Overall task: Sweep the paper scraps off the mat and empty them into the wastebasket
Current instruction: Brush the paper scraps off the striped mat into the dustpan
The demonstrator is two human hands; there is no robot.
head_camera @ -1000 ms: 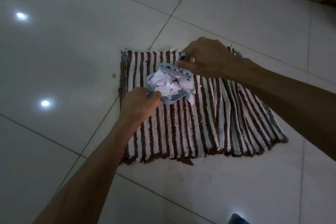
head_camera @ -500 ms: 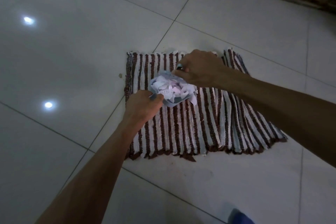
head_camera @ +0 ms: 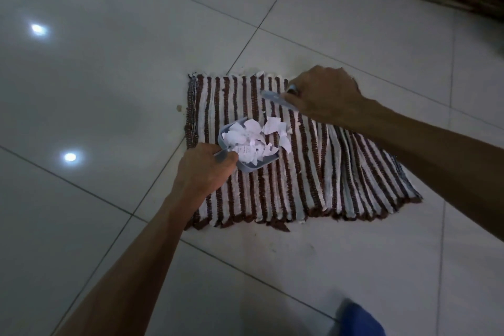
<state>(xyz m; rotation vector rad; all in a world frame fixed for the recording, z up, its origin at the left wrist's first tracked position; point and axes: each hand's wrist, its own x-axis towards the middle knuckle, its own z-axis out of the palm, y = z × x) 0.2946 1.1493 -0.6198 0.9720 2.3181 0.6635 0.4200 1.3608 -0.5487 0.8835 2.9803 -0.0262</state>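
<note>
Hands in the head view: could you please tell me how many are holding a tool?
2. The left hand grips the dustpan on the mat's left part; the right hand holds a small brush near the far edge.

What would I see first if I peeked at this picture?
You'd spot the heap of white paper scraps in a small dustpan on the striped mat. The left hand grips the dustpan. The right hand holds a small brush near the mat's far edge.
</note>
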